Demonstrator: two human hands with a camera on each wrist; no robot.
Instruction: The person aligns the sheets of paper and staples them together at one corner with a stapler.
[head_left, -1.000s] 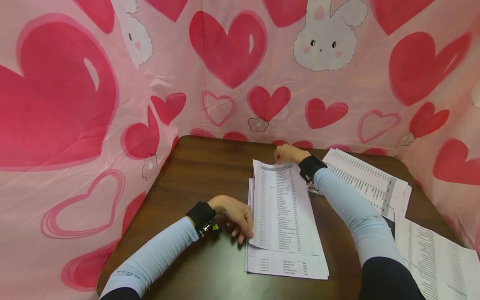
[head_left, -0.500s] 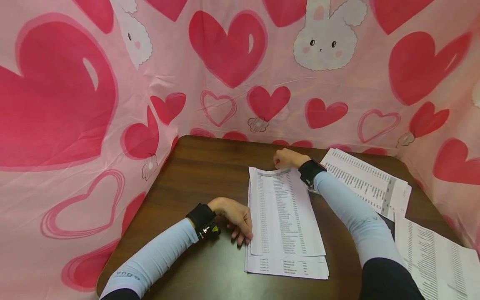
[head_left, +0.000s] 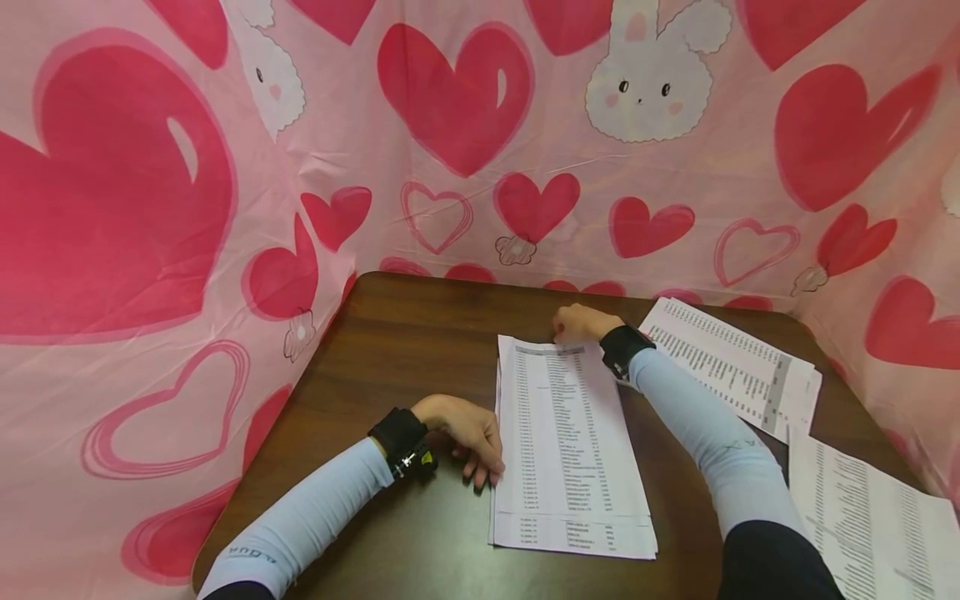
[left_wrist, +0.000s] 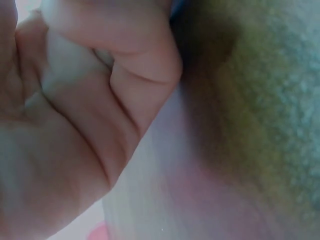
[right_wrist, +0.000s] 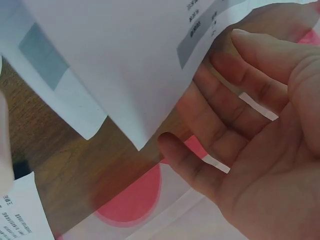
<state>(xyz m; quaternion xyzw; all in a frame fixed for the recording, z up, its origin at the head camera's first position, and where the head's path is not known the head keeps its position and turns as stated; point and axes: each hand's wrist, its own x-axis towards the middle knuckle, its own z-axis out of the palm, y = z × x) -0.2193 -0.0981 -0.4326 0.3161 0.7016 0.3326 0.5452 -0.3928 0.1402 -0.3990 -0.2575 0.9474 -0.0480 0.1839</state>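
Across the middle of the bench (head_left: 427, 333), your stack of printed sheets (head_left: 566, 442) lies flat with its long side running away from you, a grey heading band (head_left: 551, 351) at the far end and a strip of lower paper showing past the top sheet at the near end. At the left edge of the stack, toward your end, your left hand (head_left: 461, 429) rests with bent fingers touching the paper; whether that grip pinches a sheet you cannot tell, as the head view hides the contact and the left wrist view is badly blurred. Your right hand (head_left: 585, 323) sits at the far edge, near the stack's right corner. Seen from the right wrist, its grip is apart: the thumb stands clear of the fingers, the fingers are spread, and some pass behind the sheet corner without clamping it. In that same view two sheet corners lie offset from each other.

To your right, beyond the right forearm, a set of loose papers (head_left: 731, 358) lies slanted near the far end of the bench, its own grey band toward the right. Closer to you, another printed page (head_left: 873, 517) lies along the right side. You have a black band (head_left: 399, 437) on each wrist and pale blue sleeves (head_left: 315, 500). Behind the bench hangs a pink cloth (head_left: 450, 200) with red hearts and white rabbits.
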